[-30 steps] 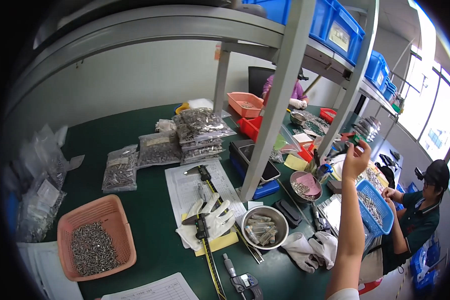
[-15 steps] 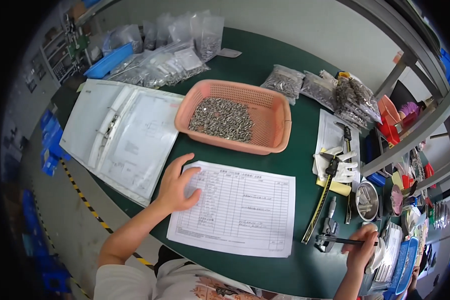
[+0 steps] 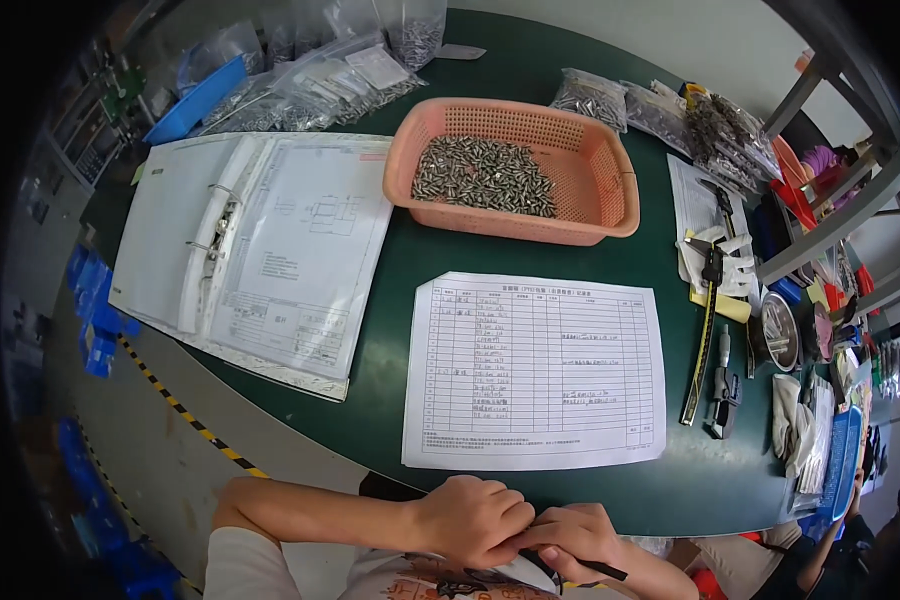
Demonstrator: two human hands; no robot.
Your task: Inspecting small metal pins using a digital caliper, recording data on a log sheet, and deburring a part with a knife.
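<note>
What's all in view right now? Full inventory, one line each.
basket of small metal parts: one, salmon-pink, table centre-back
printed form sheet: one, white, in front of basket
ring binder: one, white, open, table left
bags of metal parts: several, clear, along back edge
caliper: one, black and yellow, right of sheet
metal bowl: one, silver, far right
left hand: one, closed, near table edge
right hand: one, grip on black pen
</note>
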